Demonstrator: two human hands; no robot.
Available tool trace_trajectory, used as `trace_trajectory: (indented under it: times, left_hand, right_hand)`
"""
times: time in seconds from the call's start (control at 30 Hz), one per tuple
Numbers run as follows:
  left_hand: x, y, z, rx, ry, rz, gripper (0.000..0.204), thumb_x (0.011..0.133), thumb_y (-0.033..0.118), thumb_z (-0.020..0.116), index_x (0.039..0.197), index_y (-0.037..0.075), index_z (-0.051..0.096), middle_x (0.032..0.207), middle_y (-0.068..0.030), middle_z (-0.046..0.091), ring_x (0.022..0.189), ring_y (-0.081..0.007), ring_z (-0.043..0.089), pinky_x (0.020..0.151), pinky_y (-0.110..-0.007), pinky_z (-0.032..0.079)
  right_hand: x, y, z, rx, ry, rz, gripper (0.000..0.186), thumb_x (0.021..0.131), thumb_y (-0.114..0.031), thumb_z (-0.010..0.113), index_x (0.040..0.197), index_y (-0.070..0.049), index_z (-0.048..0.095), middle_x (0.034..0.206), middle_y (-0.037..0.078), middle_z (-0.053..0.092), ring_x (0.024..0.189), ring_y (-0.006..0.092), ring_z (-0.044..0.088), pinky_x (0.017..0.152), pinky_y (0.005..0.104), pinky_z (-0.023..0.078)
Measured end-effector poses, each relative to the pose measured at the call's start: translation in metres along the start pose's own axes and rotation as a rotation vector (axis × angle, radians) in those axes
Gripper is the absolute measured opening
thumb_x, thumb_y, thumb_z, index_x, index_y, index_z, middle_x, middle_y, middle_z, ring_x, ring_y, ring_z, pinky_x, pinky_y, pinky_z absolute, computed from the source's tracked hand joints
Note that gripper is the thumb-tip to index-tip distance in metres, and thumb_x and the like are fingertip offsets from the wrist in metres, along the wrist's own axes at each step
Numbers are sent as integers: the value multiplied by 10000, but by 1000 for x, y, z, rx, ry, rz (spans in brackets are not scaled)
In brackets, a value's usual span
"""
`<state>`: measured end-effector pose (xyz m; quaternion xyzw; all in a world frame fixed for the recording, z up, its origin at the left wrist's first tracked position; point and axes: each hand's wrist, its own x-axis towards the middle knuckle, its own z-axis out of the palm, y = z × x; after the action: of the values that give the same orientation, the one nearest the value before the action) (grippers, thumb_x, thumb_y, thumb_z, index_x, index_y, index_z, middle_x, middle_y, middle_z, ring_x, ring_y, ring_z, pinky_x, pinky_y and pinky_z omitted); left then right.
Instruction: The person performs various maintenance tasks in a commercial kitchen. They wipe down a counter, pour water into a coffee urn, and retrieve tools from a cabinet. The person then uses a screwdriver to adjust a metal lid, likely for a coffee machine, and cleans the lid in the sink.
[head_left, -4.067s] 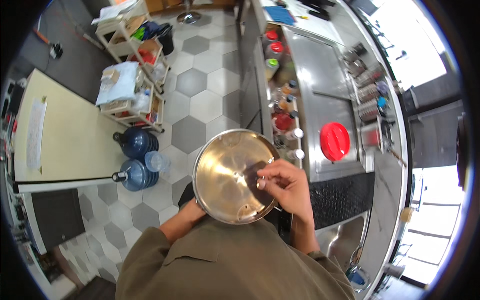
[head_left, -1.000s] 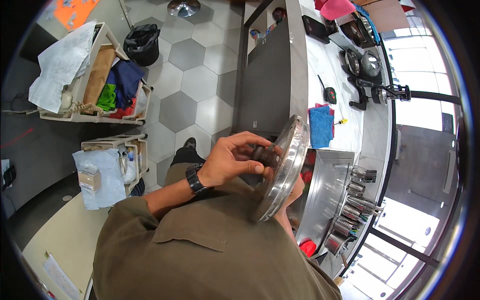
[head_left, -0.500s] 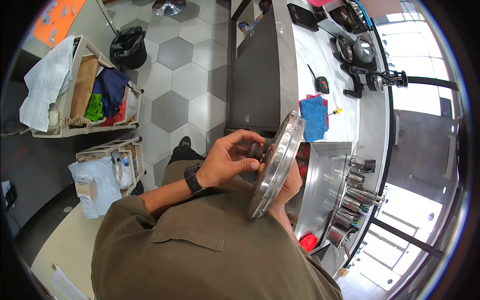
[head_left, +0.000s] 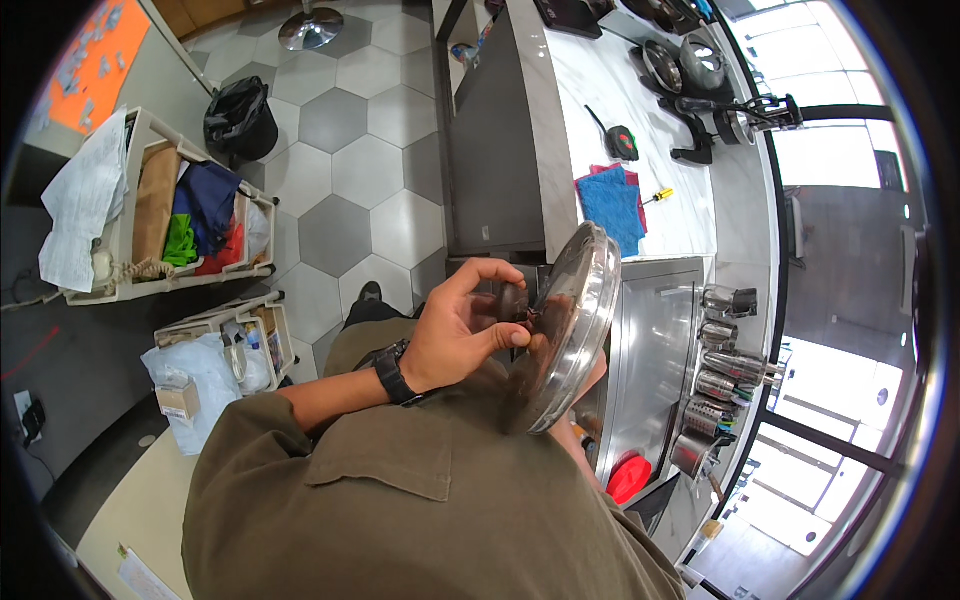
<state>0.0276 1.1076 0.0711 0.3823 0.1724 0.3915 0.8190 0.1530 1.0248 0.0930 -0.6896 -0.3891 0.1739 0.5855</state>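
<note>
My left hand (head_left: 455, 325), a black watch on its wrist, has thumb and fingers closed round the dark knob (head_left: 513, 302) of a round glass pot lid (head_left: 565, 325) with a shiny metal rim. In front of my body, the lid stands tilted almost on edge, knob side toward that hand. Behind the lid is my right hand (head_left: 594, 378); only a sliver shows past the rim, and its fingers are hidden. On the counter beyond lie a blue cloth (head_left: 612, 208) over a red one, a yellow-handled screwdriver (head_left: 658, 196) and a tape measure (head_left: 622, 143).
A steel sink surface (head_left: 655, 350) lies right of the lid, with a red round item (head_left: 629, 479) at its near end. Metal containers (head_left: 712, 385) line the back edge. Pans (head_left: 662, 67) stand farther along the counter. To the left are loaded carts (head_left: 130, 220) and a black bin (head_left: 241, 120).
The lid has turned so more of its glass top faces me, and less of my right hand shows behind it. My left hand stays on the knob. The view has shifted slightly.
</note>
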Motion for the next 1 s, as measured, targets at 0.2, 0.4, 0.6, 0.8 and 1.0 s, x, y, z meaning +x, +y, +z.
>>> trace_trajectory:
  times: [0.2, 0.4, 0.6, 0.8, 1.0]
  left_hand:
    - [0, -6, 5, 95, -1, 27, 623, 782, 186, 829, 1264, 3, 479, 1224, -99, 554, 1042, -144, 606, 907, -308, 531]
    - [2, -23, -6, -61, 1, -44, 624, 819, 321, 774, 1278, 18, 478, 1235, -135, 582, 1079, -199, 627, 892, -364, 577]
    - [5, -27, -13, -121, 24, -205, 682, 877, 528, 619, 1319, 31, 467, 1188, -158, 625, 1026, -245, 671, 872, -406, 595]
    - [9, -29, -17, -128, 41, -303, 649, 908, 543, 557, 1307, 35, 495, 1128, -162, 655, 988, -242, 688, 857, -395, 598]
    - [15, -35, -20, -141, 13, -326, 539, 930, 460, 584, 1268, 41, 543, 981, -39, 660, 984, -149, 657, 858, -357, 606]
  right_hand:
    - [-8, 46, -23, -334, -147, 108, 426, 797, -128, 772, 1181, -10, 632, 976, 19, 659, 831, 163, 650, 741, 275, 509]
    - [-14, 32, -16, 135, -230, 176, 586, 840, -146, 731, 1351, -70, 454, 1121, 81, 595, 1005, 214, 630, 831, 307, 543]
    - [-8, 31, -20, 478, -106, 594, 613, 918, -176, 649, 1441, -92, 340, 1263, 110, 513, 1116, 248, 590, 930, 334, 528]
    - [-11, 73, -35, 639, -166, 560, 599, 909, -25, 632, 1446, -5, 367, 1332, 118, 510, 1177, 214, 570, 948, 323, 532]
    - [-14, 76, -27, 350, -157, 289, 450, 896, -3, 627, 1328, 49, 514, 1196, 133, 613, 1004, 185, 661, 786, 273, 586]
